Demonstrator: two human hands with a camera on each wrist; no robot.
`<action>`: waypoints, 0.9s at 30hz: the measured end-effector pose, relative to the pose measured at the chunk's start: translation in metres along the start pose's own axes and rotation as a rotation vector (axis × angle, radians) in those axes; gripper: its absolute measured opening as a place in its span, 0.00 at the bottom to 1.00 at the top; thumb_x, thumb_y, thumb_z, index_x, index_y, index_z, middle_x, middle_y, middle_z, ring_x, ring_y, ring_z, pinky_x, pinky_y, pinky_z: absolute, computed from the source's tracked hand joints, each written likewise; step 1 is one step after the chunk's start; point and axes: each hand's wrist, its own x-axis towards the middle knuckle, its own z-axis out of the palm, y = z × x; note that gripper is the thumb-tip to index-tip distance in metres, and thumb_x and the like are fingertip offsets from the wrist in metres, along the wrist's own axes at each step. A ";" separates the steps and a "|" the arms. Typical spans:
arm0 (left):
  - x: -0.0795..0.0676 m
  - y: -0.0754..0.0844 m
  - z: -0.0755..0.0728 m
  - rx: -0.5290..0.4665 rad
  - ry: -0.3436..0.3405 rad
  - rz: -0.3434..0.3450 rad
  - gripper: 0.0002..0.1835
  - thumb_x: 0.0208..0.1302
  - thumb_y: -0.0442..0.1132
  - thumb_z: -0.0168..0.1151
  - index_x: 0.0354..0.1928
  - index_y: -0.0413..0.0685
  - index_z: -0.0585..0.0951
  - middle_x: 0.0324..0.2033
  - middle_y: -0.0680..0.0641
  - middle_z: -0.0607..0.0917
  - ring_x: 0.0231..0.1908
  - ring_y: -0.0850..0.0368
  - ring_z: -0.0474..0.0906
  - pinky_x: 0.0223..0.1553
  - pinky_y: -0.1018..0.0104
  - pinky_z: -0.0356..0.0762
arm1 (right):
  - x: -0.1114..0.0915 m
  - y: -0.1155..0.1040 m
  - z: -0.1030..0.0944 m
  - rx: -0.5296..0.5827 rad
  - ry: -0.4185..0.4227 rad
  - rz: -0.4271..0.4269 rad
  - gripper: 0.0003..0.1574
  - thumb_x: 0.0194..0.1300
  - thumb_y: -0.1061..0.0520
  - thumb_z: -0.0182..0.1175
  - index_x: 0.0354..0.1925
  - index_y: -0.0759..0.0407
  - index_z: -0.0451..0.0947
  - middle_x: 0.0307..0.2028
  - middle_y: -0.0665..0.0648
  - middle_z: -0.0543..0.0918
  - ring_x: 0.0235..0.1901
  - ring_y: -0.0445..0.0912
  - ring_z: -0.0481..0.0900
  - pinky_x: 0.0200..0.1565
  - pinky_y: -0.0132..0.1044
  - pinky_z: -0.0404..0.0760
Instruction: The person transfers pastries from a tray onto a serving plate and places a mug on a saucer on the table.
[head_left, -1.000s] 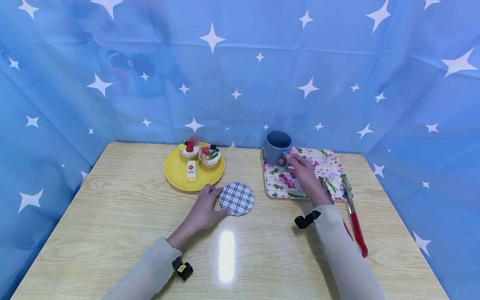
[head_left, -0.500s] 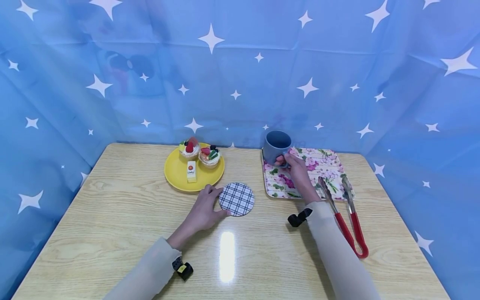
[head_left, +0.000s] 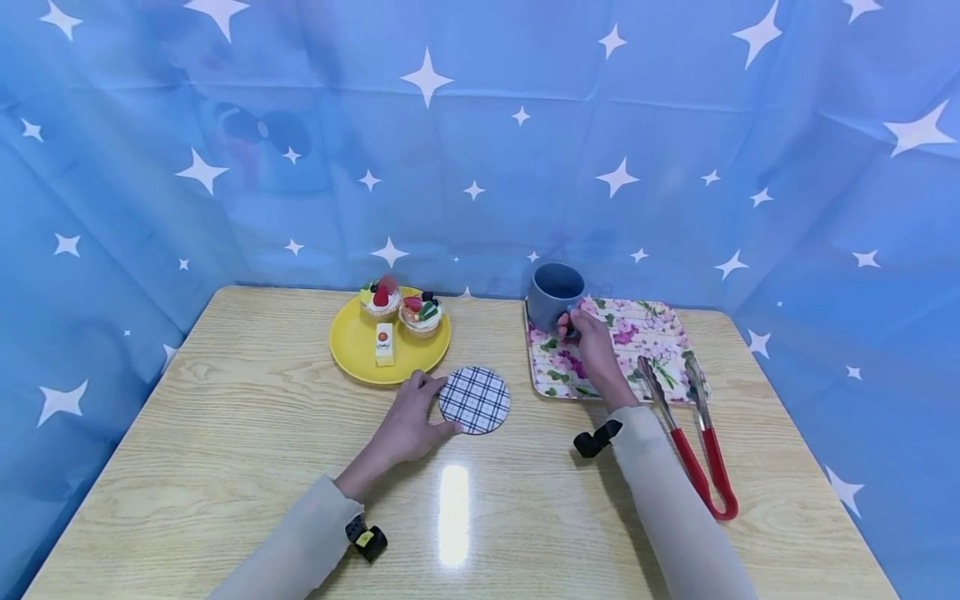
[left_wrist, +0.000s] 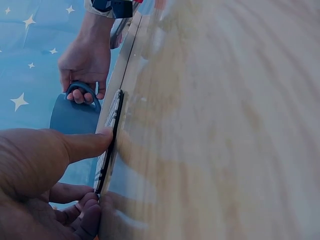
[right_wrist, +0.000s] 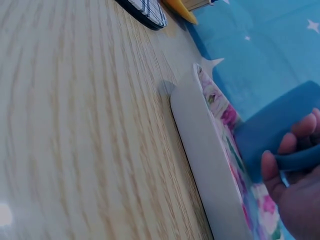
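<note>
A round plaid coaster (head_left: 474, 400) lies flat on the table, and my left hand (head_left: 408, 423) holds it by its left edge. The left wrist view shows the thumb (left_wrist: 87, 146) on one part of the rim and the curled fingers (left_wrist: 82, 212) at another. At the back right, a blue-grey mug (head_left: 551, 296) stands upright on the left part of a floral tray (head_left: 555, 385). My right hand (head_left: 596, 342) grips the mug's handle (right_wrist: 300, 159), its fingers curled through the loop in the right wrist view.
Left of the coaster sits a yellow plate (head_left: 348, 354) bearing two fruit-topped cupcakes (head_left: 420, 315) and a small cream-coloured block (head_left: 385, 346). Red-handled tongs (head_left: 722, 479) rest with their metal tips on the tray, beside my right forearm. A starry blue curtain (head_left: 480, 150) hangs behind the table.
My right hand has closed its fingers round the mug handle, and its wrist has shifted left, uncovering more of the tongs. Mug, coaster and left hand stay in place.
</note>
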 end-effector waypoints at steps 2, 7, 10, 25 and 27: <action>0.000 0.000 0.000 0.004 -0.002 -0.002 0.42 0.60 0.46 0.76 0.73 0.39 0.70 0.57 0.43 0.72 0.58 0.50 0.68 0.61 0.53 0.79 | -0.001 0.000 0.000 -0.006 0.002 0.001 0.28 0.85 0.43 0.35 0.47 0.65 0.71 0.36 0.52 0.73 0.42 0.53 0.71 0.54 0.53 0.78; 0.000 0.000 0.000 0.015 -0.008 0.001 0.43 0.60 0.47 0.76 0.73 0.39 0.70 0.56 0.43 0.72 0.57 0.50 0.68 0.60 0.53 0.79 | -0.001 0.002 0.001 -0.014 0.008 -0.004 0.30 0.85 0.43 0.35 0.48 0.67 0.70 0.37 0.52 0.72 0.43 0.53 0.70 0.55 0.53 0.77; 0.000 0.000 -0.001 0.018 -0.012 0.000 0.43 0.60 0.47 0.76 0.73 0.39 0.70 0.56 0.43 0.72 0.57 0.50 0.68 0.60 0.53 0.79 | -0.001 0.003 0.000 -0.026 0.004 -0.010 0.32 0.85 0.42 0.35 0.49 0.69 0.70 0.38 0.53 0.71 0.43 0.53 0.70 0.55 0.53 0.77; 0.001 0.001 -0.002 0.007 -0.017 0.000 0.42 0.59 0.46 0.77 0.72 0.38 0.71 0.57 0.43 0.72 0.58 0.50 0.68 0.63 0.51 0.79 | -0.002 -0.004 0.001 -0.022 0.017 -0.009 0.28 0.86 0.44 0.35 0.48 0.64 0.71 0.38 0.52 0.72 0.42 0.50 0.70 0.56 0.53 0.75; 0.001 0.001 -0.002 0.004 -0.018 0.003 0.42 0.59 0.46 0.77 0.72 0.38 0.71 0.56 0.43 0.72 0.58 0.50 0.68 0.63 0.51 0.80 | -0.003 -0.005 0.002 -0.026 0.020 -0.010 0.28 0.85 0.43 0.35 0.48 0.64 0.72 0.39 0.52 0.72 0.42 0.50 0.70 0.57 0.54 0.75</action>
